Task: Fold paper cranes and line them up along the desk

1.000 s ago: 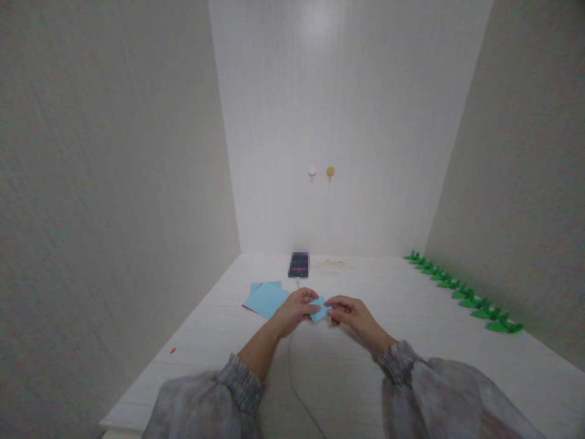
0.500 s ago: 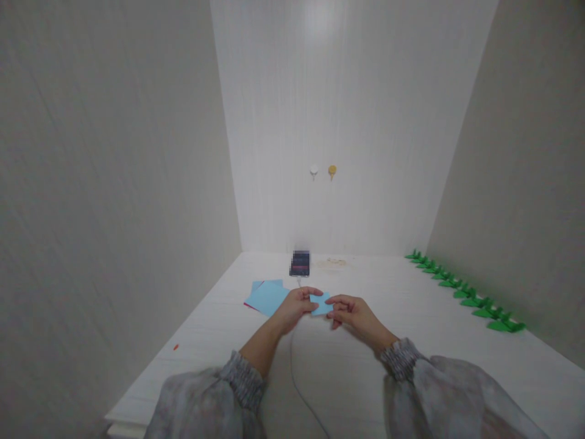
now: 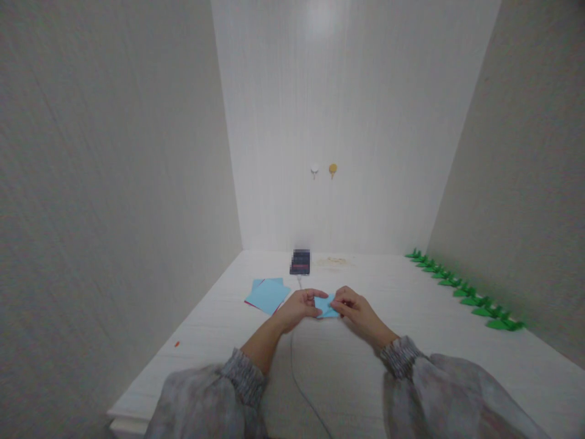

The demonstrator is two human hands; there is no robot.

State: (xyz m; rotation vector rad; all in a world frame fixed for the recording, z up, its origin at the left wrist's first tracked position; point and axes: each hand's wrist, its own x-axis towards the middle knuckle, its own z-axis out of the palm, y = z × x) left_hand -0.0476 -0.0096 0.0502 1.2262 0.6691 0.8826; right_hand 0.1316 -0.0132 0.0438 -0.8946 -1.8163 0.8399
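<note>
Blue paper piece (image 3: 323,304) in both left hand (image 3: 298,309) and right hand (image 3: 359,311)

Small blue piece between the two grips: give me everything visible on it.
The small blue piece is light blue, thin and looks like paper. A slanting line across its lower part looks like a fold; the full outline and any layers are hidden by fingers. The left grip holds its left side, while the right grip pinches its right side. It sits over the white table, right of the blue sheets; whether it touches the tabletop, I can't tell.
</note>
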